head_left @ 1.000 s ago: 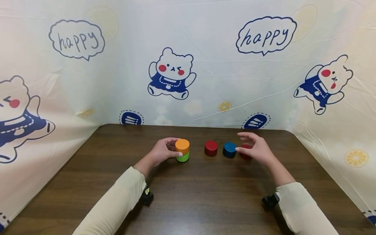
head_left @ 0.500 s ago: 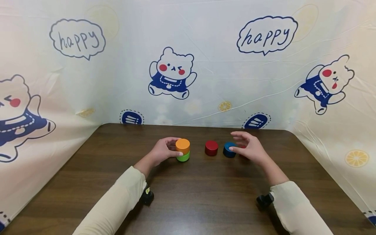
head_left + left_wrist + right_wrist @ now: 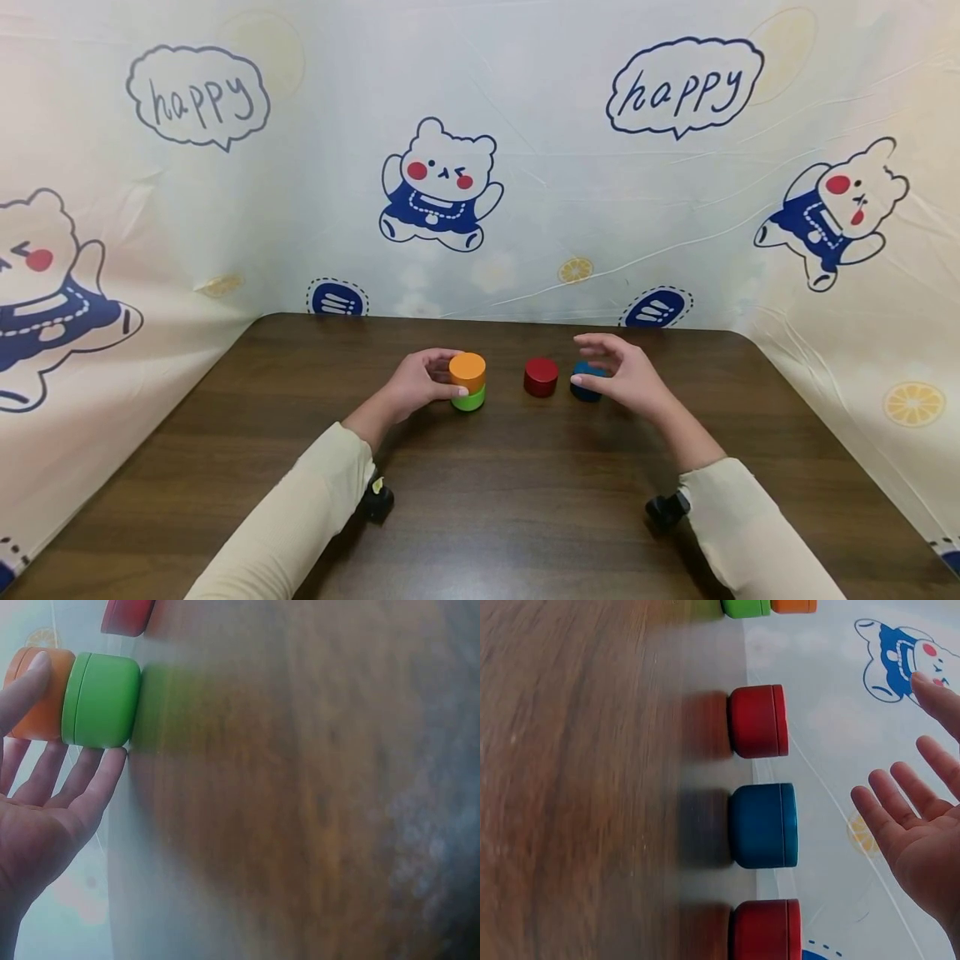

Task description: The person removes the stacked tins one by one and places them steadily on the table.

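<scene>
My left hand (image 3: 416,387) holds a small orange round tin (image 3: 468,368) that sits on top of a green tin (image 3: 470,400). In the left wrist view the thumb lies on the orange tin (image 3: 46,694), and the fingers reach behind both it and the green tin (image 3: 105,701). My right hand (image 3: 630,375) hovers over a blue tin (image 3: 587,390) with its fingers spread and nothing between them. The right wrist view shows a gap between that hand (image 3: 930,832) and the blue tin (image 3: 765,825). A second red tin (image 3: 765,930), hidden behind the hand in the head view, stands beside the blue one.
Between the stack and the blue tin stands a red tin (image 3: 541,377). All of them are on a dark wooden table (image 3: 480,500). A printed cloth (image 3: 540,167) rises behind the table and along both sides. Each wrist wears a small black camera (image 3: 667,510).
My right hand has moved left, from beside the right-hand red tin to above the blue tin. My left hand and the stack have stayed in place.
</scene>
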A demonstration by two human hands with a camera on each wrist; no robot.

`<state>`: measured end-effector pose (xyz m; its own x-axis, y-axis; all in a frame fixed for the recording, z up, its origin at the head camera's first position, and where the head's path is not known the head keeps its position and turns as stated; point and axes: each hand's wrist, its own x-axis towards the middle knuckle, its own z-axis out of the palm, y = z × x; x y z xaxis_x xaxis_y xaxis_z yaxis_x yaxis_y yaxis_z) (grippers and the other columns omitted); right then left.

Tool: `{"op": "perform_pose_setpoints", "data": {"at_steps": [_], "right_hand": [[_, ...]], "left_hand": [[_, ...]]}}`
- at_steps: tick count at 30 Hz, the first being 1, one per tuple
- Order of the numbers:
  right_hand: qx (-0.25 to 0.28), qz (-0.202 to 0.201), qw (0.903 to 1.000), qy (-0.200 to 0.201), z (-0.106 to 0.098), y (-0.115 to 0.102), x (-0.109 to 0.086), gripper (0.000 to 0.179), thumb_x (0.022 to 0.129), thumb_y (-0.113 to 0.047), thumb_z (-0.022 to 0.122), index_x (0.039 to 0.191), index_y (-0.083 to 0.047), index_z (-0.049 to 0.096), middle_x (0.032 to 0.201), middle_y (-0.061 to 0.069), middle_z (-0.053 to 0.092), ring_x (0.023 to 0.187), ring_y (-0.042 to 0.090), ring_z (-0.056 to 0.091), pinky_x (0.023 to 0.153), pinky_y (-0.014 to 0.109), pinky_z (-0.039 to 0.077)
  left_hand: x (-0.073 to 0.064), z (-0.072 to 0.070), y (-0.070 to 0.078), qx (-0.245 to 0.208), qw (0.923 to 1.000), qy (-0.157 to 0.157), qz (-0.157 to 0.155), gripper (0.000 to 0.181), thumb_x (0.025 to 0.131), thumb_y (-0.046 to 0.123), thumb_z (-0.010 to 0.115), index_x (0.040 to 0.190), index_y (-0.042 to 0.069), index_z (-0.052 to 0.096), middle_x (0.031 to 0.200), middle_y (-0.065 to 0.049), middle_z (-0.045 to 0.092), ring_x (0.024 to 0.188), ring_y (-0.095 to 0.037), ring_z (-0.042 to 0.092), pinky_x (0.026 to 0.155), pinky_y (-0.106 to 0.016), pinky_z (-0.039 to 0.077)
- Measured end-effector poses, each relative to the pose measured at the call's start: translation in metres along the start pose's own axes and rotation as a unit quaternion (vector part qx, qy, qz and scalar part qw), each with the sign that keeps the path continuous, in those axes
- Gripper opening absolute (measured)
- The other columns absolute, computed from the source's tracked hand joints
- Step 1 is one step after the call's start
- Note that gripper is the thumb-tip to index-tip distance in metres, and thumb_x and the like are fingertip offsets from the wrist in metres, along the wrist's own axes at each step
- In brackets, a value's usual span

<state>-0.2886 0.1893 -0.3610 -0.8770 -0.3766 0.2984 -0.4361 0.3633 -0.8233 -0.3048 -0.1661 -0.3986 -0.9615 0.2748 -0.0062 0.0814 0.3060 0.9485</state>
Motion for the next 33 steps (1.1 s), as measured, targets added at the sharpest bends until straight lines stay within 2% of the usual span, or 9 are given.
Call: {"op": "perform_pose_setpoints", "data": {"at_steps": [8,11,15,19,28,33], "right_hand": [[0.014,-0.012,0.9997,-0.014,0.009,-0.001,0.005,0.058,0.083,-0.011,0.079,0.134,-0.006,0.054,0.135,0.015,0.054,0.122,0.032,0.055,0.101,0.049,0.044],[0.019,-0.012,0.9996,-0.019,0.012,-0.002,0.007,0.059,0.083,-0.013,0.079,0.135,-0.005,0.053,0.135,0.015,0.054,0.123,0.034,0.054,0.101,0.051,0.043],[0.026,-0.018,0.9992,-0.025,0.018,-0.004,0.01,0.058,0.083,-0.014,0.079,0.135,-0.005,0.053,0.135,0.014,0.055,0.123,0.039,0.053,0.101,0.056,0.041],[0.031,-0.022,0.9989,-0.028,0.024,-0.004,0.012,0.056,0.084,-0.014,0.079,0.134,-0.007,0.055,0.133,0.013,0.056,0.121,0.038,0.054,0.1,0.058,0.042],[0.044,-0.006,0.9985,-0.032,0.037,-0.003,0.015,0.053,0.083,-0.017,0.079,0.132,-0.015,0.057,0.133,0.013,0.056,0.12,0.034,0.055,0.101,0.056,0.042],[0.036,-0.001,0.9987,-0.035,0.044,-0.005,0.018,0.055,0.083,-0.019,0.079,0.133,-0.011,0.057,0.136,0.017,0.054,0.121,0.032,0.055,0.101,0.055,0.042]], "left_hand": [[0.0,0.001,0.002,-0.004,1.0,-0.002,-0.004,0.06,0.077,0.012,0.083,0.131,0.012,0.058,0.126,-0.008,0.062,0.115,-0.026,0.06,0.098,-0.042,0.048],[-0.008,0.002,0.015,-0.002,1.0,-0.006,-0.007,0.058,0.079,0.008,0.081,0.132,0.009,0.057,0.127,-0.011,0.061,0.116,-0.028,0.059,0.099,-0.042,0.047],[-0.009,0.002,0.019,-0.002,0.9998,-0.01,-0.015,0.059,0.081,0.004,0.079,0.134,0.006,0.055,0.129,-0.014,0.06,0.118,-0.031,0.057,0.1,-0.044,0.046],[0.0,0.001,0.005,-0.008,0.9999,-0.007,-0.011,0.062,0.08,0.006,0.081,0.135,0.008,0.054,0.13,-0.012,0.06,0.118,-0.03,0.058,0.1,-0.044,0.047],[0.0,0.0,0.003,-0.01,0.9999,-0.005,-0.007,0.061,0.078,0.012,0.083,0.133,0.01,0.056,0.128,-0.01,0.061,0.116,-0.027,0.059,0.099,-0.043,0.047],[-0.001,0.0,0.004,-0.011,0.9999,-0.004,-0.012,0.061,0.077,0.011,0.084,0.132,0.012,0.057,0.127,-0.008,0.061,0.115,-0.026,0.059,0.1,-0.043,0.047]]}}
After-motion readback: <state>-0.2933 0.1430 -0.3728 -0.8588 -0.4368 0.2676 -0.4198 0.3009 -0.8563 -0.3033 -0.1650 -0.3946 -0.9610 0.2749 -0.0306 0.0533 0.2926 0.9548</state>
